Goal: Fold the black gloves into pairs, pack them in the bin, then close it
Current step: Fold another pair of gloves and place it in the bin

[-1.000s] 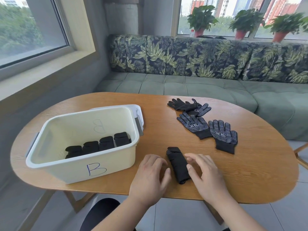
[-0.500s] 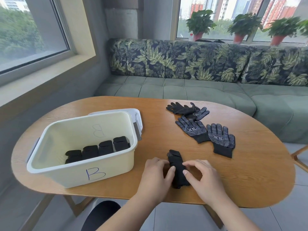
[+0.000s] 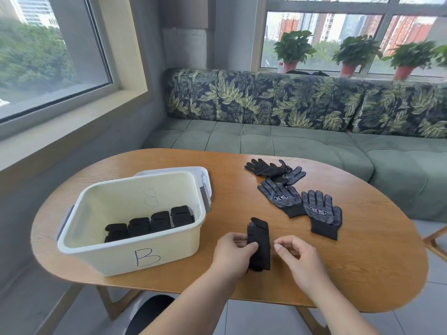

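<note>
A folded pair of black gloves (image 3: 260,240) lies near the table's front edge. My left hand (image 3: 233,253) grips its left side, thumb curled over the fabric. Just right of the pair, my right hand (image 3: 298,256) hovers with loosely curled fingers and holds nothing. The cream bin (image 3: 108,250) marked "B" stands open at the left, with several folded glove pairs (image 3: 150,222) in a row on its floor. Its white lid (image 3: 204,176) lies behind it. Several loose dotted black gloves (image 3: 281,197) lie flat at the table's back right.
The oval wooden table (image 3: 362,250) has bare wood at its right end. A green sofa (image 3: 278,139) with leaf-print cushions runs behind it. Potted plants (image 3: 292,49) stand on the window sill.
My right hand has let go of the folded pair and drawn off to the right. My left hand now grips the pair alone. The camera has tilted up a little.
</note>
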